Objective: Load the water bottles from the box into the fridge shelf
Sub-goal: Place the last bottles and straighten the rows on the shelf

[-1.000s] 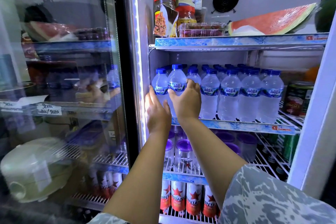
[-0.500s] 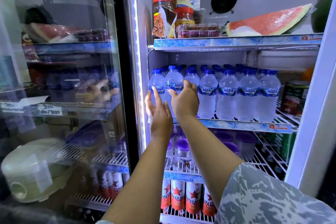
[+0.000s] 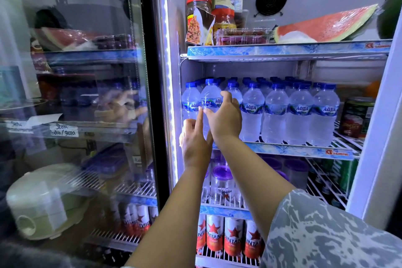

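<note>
Backed off a bit now: left hand (image 3: 194, 142) loose, one finger on clear blue-capped water bottle (image 3: 210, 105); right hand (image 3: 225, 118) loosely around it, mid-frame on blue-edged fridge shelf (image 3: 289, 150). Bottle looks placed.

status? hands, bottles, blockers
Right hand grip on second front bottle. Left hand loosely curled below it, index finger raised. Bottle shelf nearly full. No blockers visible.

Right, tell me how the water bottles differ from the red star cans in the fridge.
The water bottles are clear plastic with blue caps and blue Aqua labels; the red star cans are opaque, red and white. The water bottles stand on the middle shelf, the cans near the bottom. Both stand upright in rows.
</note>
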`<state>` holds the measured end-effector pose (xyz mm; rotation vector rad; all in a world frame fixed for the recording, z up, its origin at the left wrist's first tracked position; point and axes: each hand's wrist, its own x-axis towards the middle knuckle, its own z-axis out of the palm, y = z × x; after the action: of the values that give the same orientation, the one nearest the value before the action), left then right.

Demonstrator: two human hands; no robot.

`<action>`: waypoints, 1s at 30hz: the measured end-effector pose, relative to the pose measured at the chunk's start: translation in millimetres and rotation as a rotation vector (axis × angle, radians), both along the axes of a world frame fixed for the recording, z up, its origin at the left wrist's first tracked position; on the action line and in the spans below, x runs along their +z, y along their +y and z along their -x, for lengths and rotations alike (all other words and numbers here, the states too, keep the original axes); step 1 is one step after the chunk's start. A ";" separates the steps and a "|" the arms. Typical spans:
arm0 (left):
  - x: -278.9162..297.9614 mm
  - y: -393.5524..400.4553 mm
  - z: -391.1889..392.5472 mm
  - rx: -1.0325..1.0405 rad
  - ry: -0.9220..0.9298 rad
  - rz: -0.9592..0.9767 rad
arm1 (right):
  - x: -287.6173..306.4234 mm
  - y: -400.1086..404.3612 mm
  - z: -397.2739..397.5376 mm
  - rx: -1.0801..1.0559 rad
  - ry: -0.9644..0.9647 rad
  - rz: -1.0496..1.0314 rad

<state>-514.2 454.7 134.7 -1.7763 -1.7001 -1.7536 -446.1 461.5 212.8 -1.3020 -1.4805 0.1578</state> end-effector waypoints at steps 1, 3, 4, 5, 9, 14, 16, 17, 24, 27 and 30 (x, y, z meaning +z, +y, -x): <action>0.9 0.1 0.0 -0.028 -0.037 -0.019 | 2.3 2.7 -1.7 -0.004 -0.016 0.002; 3.0 0.8 0.1 -0.037 -0.067 -0.050 | 10.9 8.6 -6.4 -0.039 -0.076 -0.012; 3.2 1.9 -0.1 -0.026 -0.065 -0.065 | 16.9 11.7 -9.2 -0.062 -0.128 -0.019; 3.2 2.8 -0.5 -0.012 -0.070 -0.077 | 23.3 15.1 -12.1 -0.091 -0.203 -0.029; 1.6 6.9 -1.3 0.004 -0.103 -0.095 | 51.1 23.7 -20.4 -0.183 -0.471 -0.182; -1.1 5.9 1.0 -0.048 -0.132 -0.111 | 78.5 27.0 -17.2 -0.121 -0.724 0.036; -2.8 6.2 3.2 -0.053 -0.122 -0.130 | 85.2 29.3 -16.7 -0.113 -0.706 0.143; -3.5 6.3 3.8 -0.049 -0.117 -0.136 | 87.1 31.1 -15.6 -0.113 -0.703 0.162; 0.1 8.0 5.1 -0.034 -0.143 -0.135 | 94.6 35.7 -18.9 -0.064 -0.528 0.117; 1.4 9.8 6.0 -0.046 -0.149 -0.118 | 95.0 36.5 -19.3 -0.049 -0.491 0.053; 0.9 10.5 3.4 -0.036 -0.142 -0.086 | 92.2 32.9 -20.0 -0.083 -0.520 0.030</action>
<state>-517.6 465.2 135.6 -1.6937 -1.6251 -1.9801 -426.1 494.4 305.0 -1.4970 -1.8561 -0.2321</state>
